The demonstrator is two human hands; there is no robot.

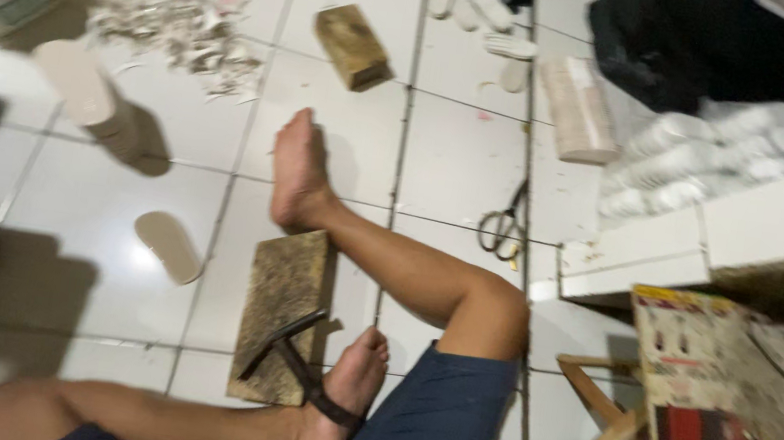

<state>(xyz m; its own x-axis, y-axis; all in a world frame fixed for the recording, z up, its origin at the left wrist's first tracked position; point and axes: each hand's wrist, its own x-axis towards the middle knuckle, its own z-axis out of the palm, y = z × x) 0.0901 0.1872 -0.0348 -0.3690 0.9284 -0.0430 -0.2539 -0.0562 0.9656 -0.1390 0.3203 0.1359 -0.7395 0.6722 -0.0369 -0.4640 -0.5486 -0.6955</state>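
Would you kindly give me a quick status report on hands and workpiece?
Neither hand in view. Hammer lying across wooden board, between the feet. Scissors on floor tiles, apart from board.

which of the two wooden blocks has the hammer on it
The long flat wooden block between the feet carries the hammer; the smaller block lies bare, farther off.

The scene is lit fairly evenly from above, indoor and slightly cool. The glossy white tiled floor (pixel 461 158) shows a soft glare patch at near left. Dark shadows fall beside the tall cream cylinder (pixel 86 94) at far left and along the left edge, which is almost black. The whole view is smeared by motion blur, worst at the right, where the stacked white round pieces (pixel 713 161) and the printed cardboard box (pixel 714 383) lose detail. The rectangular wooden board (pixel 279 311) near the centre stays sharpest.
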